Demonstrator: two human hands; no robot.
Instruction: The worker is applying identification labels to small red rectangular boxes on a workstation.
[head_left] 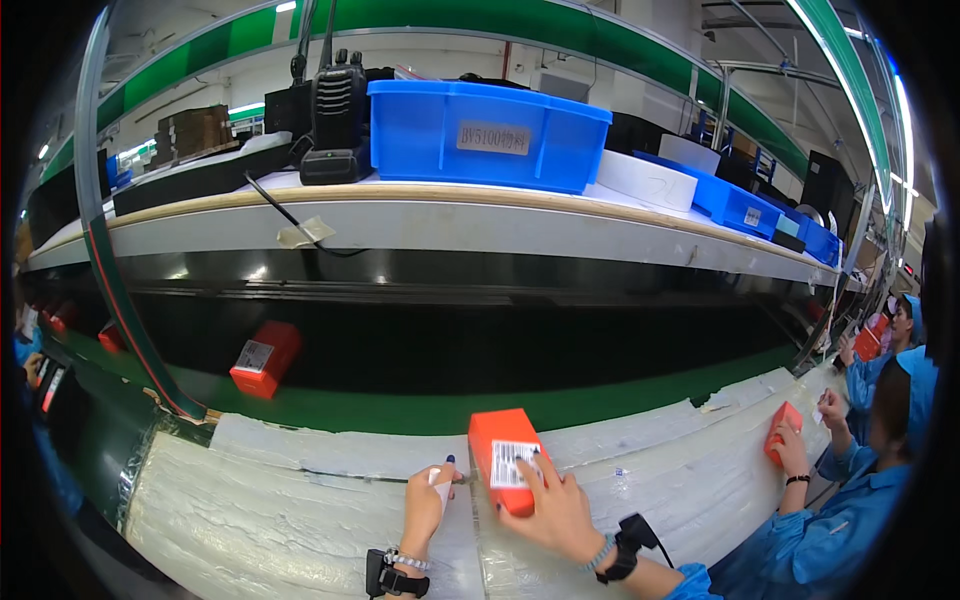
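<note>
Two hands at work: the left hand (427, 505), fingers curled together, pinches a white slip (437, 487); the right hand (555, 515), fingers spread, presses on one orange box (497, 432) at the bench's far edge. Another box (268, 358) sits left on the green belt (420, 408); a third (780, 430) is in a co-worker's hand (792, 455), right. Film-wrapped padding covers the bench (280, 510) in the workshop. Across the far side, one shelf (480, 220) overhangs the belt, bearing a large blue bin (430, 135) and a two-way radio (338, 115); one post (95, 190) stands left.

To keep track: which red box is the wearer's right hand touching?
The red box under the right hand, bottom centre; others are on the belt or beside co-workers.
</note>
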